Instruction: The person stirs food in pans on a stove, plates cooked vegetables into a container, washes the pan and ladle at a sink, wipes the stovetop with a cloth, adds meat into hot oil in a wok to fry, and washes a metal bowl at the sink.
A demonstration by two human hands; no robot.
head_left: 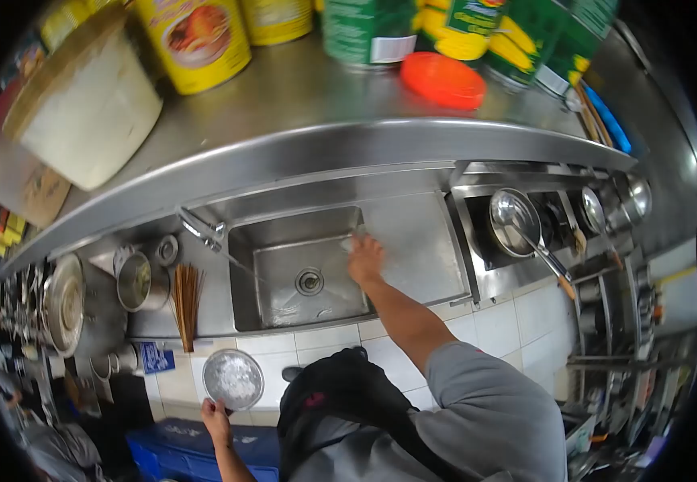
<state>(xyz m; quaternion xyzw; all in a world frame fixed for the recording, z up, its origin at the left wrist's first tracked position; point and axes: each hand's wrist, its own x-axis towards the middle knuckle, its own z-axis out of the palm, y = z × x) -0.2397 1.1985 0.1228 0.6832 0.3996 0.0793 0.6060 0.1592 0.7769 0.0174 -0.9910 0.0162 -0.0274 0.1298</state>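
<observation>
At the lower left, my left hand [214,418] grips the rim of a round metal bowl [234,379] with white, lumpy contents that I cannot make out exactly. The bowl hangs over the floor in front of the counter. My right hand [367,259] reaches over the right rim of the steel sink [284,265], its fingers curled. Something small and pale shows at those fingertips, too blurred to name. From the tap [201,229] a thin stream of water runs into the sink basin, toward the drain [310,280].
A bundle of thin wooden sticks [187,301] and a metal pot [141,281] stand left of the sink. To the right, a wok ladle [517,213] lies over the stove [485,241]. Cans [196,44], a red lid [443,80] and a white tub [95,108] occupy the shelf above.
</observation>
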